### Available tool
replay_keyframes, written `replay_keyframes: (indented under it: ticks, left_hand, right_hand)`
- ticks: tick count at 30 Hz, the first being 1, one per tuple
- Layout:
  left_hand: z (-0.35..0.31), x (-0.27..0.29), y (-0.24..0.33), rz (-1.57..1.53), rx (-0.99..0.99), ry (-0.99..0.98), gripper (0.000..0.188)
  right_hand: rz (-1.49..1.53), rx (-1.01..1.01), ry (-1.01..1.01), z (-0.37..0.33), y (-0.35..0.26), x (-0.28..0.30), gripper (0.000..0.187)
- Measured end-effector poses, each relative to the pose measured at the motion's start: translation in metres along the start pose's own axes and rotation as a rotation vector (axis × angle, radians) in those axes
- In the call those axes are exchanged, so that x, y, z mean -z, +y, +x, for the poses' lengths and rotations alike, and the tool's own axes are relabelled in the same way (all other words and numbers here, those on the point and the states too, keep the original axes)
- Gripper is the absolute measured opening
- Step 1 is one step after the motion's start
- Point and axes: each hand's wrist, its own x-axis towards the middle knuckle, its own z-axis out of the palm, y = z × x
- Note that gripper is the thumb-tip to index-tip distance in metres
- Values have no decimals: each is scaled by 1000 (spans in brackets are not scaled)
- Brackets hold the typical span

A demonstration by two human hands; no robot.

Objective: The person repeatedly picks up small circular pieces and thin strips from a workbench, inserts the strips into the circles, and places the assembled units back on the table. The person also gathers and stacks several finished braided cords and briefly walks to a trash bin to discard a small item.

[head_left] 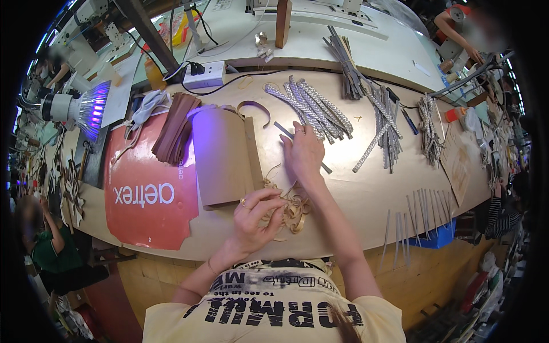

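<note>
My right hand (pixel 306 151) is at the middle of the table, its fingers closed over a narrow grey strip (pixel 326 168) that shows on both sides of the hand. Closer to me, my left hand (pixel 258 214) has its fingers curled toward the thumb; whatever they may pinch is too small to make out. Beside its fingertips lies a pile of curled, thin tan peelings (pixel 297 212). Beyond my right hand rest several grey-and-white braided straps (pixel 320 108). A curved sheet of brown card (pixel 224 157) stands left of both hands.
Left are a red board (pixel 148 197) and a stack of brown strips (pixel 176 128). More grey strips (pixel 346 68) and braided bundles (pixel 430 128) lie right. Thin strips (pixel 426 214) hang over the front edge. A white power strip (pixel 205 75) and lit lamp (pixel 94 108) stand farther back.
</note>
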Motion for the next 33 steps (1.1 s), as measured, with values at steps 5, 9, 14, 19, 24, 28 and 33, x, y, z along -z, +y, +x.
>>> replay_keyframes:
  ticks: [5,9,14,19,24,28,33]
  left_hand:
    - [2,6,0,-22,44,1,17]
    - [10,13,4,-38,125,38,16]
    - [33,16,2,-341,342,225,25]
    - [48,29,1,-220,170,137,22]
    - [49,37,6,-122,131,114,16]
    - [49,37,9,-106,271,199,15]
    - [48,28,13,-127,229,206,18]
  right_hand:
    - [-48,-59,-141,10,-4,-12,27]
    - [123,180,43,-7,-2,12,16]
    - [242,484,218,-42,-9,72,24]
    - [311,554,300,-47,-17,101,32]
    - [400,465,277,-46,-28,106,32]
    - [507,256,316,-55,-44,115,27]
    - [756,143,-27,-64,-61,124,16]
